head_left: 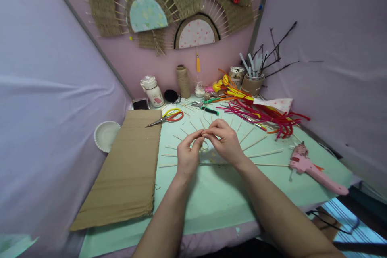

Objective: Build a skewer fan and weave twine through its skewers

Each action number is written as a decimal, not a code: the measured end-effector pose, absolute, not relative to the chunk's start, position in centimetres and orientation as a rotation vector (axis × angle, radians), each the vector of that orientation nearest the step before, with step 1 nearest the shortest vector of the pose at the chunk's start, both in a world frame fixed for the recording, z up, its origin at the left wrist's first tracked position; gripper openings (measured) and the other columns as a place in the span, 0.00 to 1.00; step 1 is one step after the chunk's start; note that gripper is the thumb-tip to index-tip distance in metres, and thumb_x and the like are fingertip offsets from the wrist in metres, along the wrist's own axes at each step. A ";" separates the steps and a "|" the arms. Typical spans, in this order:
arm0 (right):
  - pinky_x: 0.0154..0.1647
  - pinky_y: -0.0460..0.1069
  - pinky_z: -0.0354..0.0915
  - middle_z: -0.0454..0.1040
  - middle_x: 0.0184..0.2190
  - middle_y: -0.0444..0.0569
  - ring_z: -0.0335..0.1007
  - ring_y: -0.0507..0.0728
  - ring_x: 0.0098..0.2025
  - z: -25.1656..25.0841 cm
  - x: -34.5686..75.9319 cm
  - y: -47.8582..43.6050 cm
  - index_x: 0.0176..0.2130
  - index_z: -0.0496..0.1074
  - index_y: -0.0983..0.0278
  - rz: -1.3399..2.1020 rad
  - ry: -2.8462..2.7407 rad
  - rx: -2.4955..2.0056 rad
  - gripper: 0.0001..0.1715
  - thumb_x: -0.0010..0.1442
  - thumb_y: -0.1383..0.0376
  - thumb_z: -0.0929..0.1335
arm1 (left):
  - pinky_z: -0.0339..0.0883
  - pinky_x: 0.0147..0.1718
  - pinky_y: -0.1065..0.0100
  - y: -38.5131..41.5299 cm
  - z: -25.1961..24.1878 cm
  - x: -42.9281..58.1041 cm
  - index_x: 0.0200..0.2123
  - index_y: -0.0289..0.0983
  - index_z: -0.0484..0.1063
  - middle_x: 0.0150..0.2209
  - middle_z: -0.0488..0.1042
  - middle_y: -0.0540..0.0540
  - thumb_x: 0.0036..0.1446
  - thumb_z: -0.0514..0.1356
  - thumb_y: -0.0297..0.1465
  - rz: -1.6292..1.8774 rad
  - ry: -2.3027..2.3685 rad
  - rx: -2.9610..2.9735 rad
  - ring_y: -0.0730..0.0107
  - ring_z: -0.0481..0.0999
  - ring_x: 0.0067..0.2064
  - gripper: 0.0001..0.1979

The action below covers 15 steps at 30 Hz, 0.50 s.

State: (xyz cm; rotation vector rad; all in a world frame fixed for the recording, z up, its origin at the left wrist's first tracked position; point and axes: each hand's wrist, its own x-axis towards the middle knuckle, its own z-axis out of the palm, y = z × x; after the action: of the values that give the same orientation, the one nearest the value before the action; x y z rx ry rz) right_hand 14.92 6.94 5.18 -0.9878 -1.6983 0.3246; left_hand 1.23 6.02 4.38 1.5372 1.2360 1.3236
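Note:
My left hand [188, 152] and my right hand [225, 141] meet fingertip to fingertip over the middle of the table. Both are closed in a pinch on a thin strand of twine [205, 117], which runs up from the fingers toward the back. A small loop of it hangs below the fingertips. Beneath them lies a fan frame: a pale patterned half-round [213, 157] with thin wooden sticks [266, 154] spreading out from it. My hands cover part of the half-round and some stick ends.
Left lies a cardboard sheet [130, 169] with scissors [166, 117] on it. Behind stand a bottle [154, 92] and a twine spool [183, 81]. Pliers [205, 107], red pipe cleaners [260, 115] and a pink glue gun [311, 168] lie beyond and right. Finished fans [101, 8] hang behind.

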 end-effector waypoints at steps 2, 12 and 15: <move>0.36 0.51 0.62 0.67 0.28 0.48 0.63 0.56 0.34 5.2 14.9 6.9 0.33 0.77 0.64 0.326 -1.694 -0.994 0.07 0.60 0.68 0.67 | 0.68 0.43 0.66 6.1 4.5 1.3 0.42 0.36 0.77 0.43 0.80 0.44 0.55 0.60 0.33 1.315 1.239 1.493 0.65 0.77 0.43 0.12; 0.36 0.51 0.62 0.64 0.26 0.46 0.64 0.55 0.33 5.1 14.4 6.7 0.31 0.77 0.63 0.370 -1.629 -1.078 0.08 0.59 0.69 0.67 | 0.67 0.45 0.65 5.8 3.9 1.5 0.39 0.38 0.78 0.39 0.80 0.45 0.57 0.59 0.32 1.391 1.402 1.698 0.66 0.76 0.42 0.09; 0.37 0.51 0.62 0.65 0.27 0.46 0.64 0.55 0.33 4.8 14.1 6.6 0.31 0.78 0.63 0.379 -1.586 -1.089 0.08 0.58 0.69 0.68 | 0.65 0.42 0.64 5.7 3.8 1.5 0.35 0.38 0.78 0.33 0.79 0.46 0.58 0.58 0.31 1.390 1.479 1.822 0.66 0.75 0.37 0.08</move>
State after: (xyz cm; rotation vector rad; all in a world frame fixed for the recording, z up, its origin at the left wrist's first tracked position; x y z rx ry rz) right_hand 14.05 6.56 4.83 -1.0893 -1.5859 0.3792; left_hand 1.52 5.69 3.79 1.8224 1.4789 1.3904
